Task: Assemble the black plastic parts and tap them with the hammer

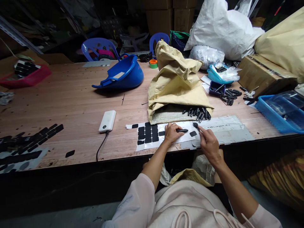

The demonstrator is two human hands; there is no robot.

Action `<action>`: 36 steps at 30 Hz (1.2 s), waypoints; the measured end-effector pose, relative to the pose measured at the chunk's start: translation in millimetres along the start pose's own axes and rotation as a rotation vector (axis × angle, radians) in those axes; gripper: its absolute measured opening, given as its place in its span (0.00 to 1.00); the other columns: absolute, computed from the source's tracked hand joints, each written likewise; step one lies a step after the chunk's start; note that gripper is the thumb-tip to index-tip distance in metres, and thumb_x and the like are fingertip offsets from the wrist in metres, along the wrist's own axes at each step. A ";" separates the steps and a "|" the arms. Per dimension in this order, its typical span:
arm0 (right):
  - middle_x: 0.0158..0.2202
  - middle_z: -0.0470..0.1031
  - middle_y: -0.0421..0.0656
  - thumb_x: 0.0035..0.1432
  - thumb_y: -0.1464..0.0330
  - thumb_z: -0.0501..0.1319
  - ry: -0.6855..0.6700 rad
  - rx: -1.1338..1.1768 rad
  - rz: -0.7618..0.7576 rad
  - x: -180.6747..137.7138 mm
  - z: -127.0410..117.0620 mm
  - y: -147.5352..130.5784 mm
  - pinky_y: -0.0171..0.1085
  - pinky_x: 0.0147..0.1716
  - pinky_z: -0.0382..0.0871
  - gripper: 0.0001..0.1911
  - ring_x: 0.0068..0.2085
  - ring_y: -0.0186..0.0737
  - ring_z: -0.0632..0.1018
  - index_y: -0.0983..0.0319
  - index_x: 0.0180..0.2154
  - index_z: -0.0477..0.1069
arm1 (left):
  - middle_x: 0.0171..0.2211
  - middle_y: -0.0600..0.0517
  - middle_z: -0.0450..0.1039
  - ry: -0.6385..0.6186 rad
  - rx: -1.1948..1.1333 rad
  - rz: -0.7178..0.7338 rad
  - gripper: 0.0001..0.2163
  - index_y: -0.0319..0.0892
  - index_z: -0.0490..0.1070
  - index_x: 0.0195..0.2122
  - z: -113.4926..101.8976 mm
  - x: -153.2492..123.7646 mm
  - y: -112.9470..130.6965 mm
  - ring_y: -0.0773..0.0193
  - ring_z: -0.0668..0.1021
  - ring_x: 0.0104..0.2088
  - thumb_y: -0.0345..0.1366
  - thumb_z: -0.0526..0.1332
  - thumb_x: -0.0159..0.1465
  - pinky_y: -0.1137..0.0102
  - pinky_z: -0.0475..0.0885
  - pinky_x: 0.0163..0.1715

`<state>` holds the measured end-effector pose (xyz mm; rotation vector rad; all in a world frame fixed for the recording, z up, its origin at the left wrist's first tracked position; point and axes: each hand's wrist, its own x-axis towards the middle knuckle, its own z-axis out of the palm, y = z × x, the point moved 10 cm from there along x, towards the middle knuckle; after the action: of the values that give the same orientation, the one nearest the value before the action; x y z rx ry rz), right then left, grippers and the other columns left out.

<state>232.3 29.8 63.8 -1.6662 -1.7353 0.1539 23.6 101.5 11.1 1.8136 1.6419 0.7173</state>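
My left hand (172,133) rests on the white backing sheet (155,144), its fingers closed on a slim black tube-like piece (182,130) lying sideways. In my right hand (209,142) is a small tool with a dark round head (195,125), pinched between thumb and fingers just right of that piece. Dark rounded-square stickers (148,133) sit in rows on the sheet left of my left hand. A single dark sticker (193,134) lies below the round head. Several black tube-like pieces (200,113) are heaped at the mouth of a yellow sack (175,91) just beyond my hands.
A white power bank (107,121) with a cable lies left. Behind it tilts a blue scoop-shaped basin (128,74). Blue basket (268,118), cardboard box (266,76) and more black pieces (230,95) stand right. Dark sticker strips (42,137) lie far left. The table's front edge is near my forearms.
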 end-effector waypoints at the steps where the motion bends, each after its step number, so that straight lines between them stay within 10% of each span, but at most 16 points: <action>1: 0.40 0.75 0.45 0.72 0.61 0.54 0.032 -0.050 0.030 5.2 -10.0 12.8 0.37 0.38 0.67 0.21 0.41 0.41 0.75 0.54 0.59 0.79 | 0.39 0.53 0.82 -0.001 0.006 0.004 0.06 0.50 0.84 0.34 0.3 0.2 0.1 0.52 0.75 0.50 0.36 0.76 0.55 0.57 0.66 0.56; 9: 0.39 0.72 0.49 0.68 0.66 0.59 0.070 -0.496 0.363 39.8 -46.0 120.4 0.42 0.38 0.54 0.17 0.38 0.42 0.64 0.57 0.53 0.82 | 0.38 0.53 0.81 0.001 0.021 0.021 0.06 0.49 0.84 0.33 0.6 -0.4 1.5 0.53 0.75 0.49 0.36 0.76 0.54 0.57 0.66 0.56; 16: 0.43 0.72 0.52 0.68 0.66 0.58 0.147 -0.540 0.370 41.0 -38.8 115.5 0.43 0.38 0.52 0.17 0.40 0.44 0.65 0.59 0.53 0.80 | 0.38 0.51 0.79 -0.039 -0.004 0.089 0.05 0.49 0.85 0.33 -3.6 -12.9 12.7 0.53 0.74 0.48 0.39 0.76 0.56 0.56 0.67 0.55; 25: 0.43 0.71 0.52 0.68 0.66 0.57 0.147 -0.545 0.351 39.4 -37.3 115.5 0.43 0.39 0.53 0.18 0.42 0.47 0.67 0.60 0.54 0.80 | 0.52 0.47 0.77 -0.057 0.033 0.363 0.13 0.51 0.84 0.40 23.9 -115.6 48.0 0.46 0.72 0.56 0.41 0.77 0.53 0.51 0.64 0.61; 36: 0.43 0.72 0.52 0.69 0.66 0.56 0.147 -0.540 0.339 37.6 -36.0 114.7 0.43 0.38 0.53 0.18 0.42 0.47 0.67 0.60 0.54 0.80 | 0.47 0.43 0.76 0.079 0.126 0.154 0.10 0.46 0.81 0.47 51.7 41.4 104.9 0.46 0.70 0.54 0.41 0.67 0.67 0.54 0.67 0.55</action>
<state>350.3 68.6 43.4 -2.2907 -1.4471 -0.3035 136.5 131.8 52.4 2.0424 1.6437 0.7754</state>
